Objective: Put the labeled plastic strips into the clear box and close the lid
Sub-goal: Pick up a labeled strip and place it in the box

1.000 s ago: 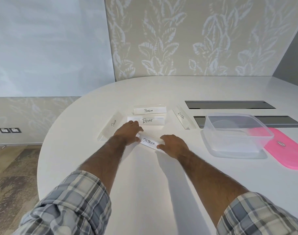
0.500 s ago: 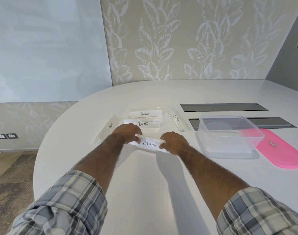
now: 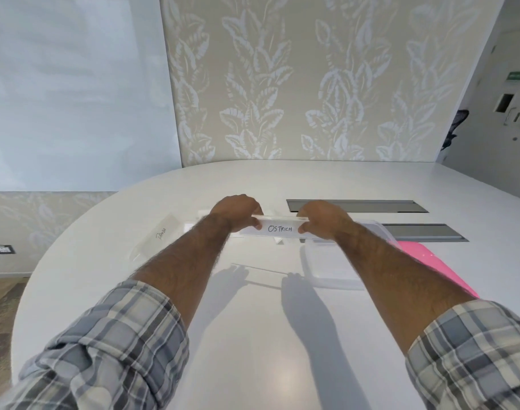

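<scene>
- left hand [image 3: 238, 213] and right hand [image 3: 323, 218] each pinch one end of the ostrich strip [image 3: 279, 228]
- strip is level, raised off the worktop [image 3: 253, 335], label facing the camera; its shadow falls on the worktop below
- clear box [image 3: 326, 267] sits just right of it, open, partly hidden by the right forearm
- pink lid [image 3: 424, 261] lies flat beside the box, on its right
- another strip [image 3: 161, 235] lies on the worktop, left of the hands
</scene>
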Demonstrator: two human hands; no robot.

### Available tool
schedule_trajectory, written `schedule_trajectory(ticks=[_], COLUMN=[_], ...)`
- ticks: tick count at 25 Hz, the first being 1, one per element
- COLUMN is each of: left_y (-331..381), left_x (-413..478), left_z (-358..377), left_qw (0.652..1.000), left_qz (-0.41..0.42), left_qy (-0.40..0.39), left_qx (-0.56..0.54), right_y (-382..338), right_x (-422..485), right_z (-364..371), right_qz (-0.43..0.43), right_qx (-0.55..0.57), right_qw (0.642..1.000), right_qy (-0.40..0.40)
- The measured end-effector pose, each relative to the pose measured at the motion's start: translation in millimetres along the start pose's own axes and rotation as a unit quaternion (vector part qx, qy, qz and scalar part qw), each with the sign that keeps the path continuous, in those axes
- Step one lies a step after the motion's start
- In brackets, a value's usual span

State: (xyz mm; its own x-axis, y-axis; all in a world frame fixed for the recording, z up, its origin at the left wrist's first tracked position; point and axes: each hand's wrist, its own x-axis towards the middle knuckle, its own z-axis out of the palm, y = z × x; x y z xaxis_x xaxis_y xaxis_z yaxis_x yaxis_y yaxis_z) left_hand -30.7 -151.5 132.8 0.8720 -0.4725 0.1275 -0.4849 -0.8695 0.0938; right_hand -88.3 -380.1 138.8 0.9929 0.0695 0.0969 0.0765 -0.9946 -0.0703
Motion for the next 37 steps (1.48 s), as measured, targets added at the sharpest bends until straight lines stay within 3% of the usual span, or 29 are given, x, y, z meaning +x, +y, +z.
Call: schedule_trajectory(ticks=[8, 14, 26, 37], left_y=[130.0, 177.3, 188.8, 185.5], left_x=[50.7, 71.1, 117.7, 143.7], left_z=[8.0, 41.7, 89.7, 115.6], left_qw=[1.0, 1.0, 0.997, 0.984], left_qz=[-0.002, -0.026, -0.029, -0.019], left_qy=[0.01, -0.011, -0.056, -0.108], left_qx=[0.001, 0.001, 0.033, 0.142], right_y=[130.2, 187.7, 223.8, 224.0], right_x=[-21.6, -19.2, 19.0, 46.9], right_z=[-26.4, -5.9, 43.6, 75.8], right_qz=[0.02, 0.006, -0.01, -0.032], right_qx=[-0.01, -0.01, -0.031, -0.053], right_qw=[1.0, 0.999, 0.997, 0.993], right_qy=[0.002, -0.033, -0.066, -0.101])
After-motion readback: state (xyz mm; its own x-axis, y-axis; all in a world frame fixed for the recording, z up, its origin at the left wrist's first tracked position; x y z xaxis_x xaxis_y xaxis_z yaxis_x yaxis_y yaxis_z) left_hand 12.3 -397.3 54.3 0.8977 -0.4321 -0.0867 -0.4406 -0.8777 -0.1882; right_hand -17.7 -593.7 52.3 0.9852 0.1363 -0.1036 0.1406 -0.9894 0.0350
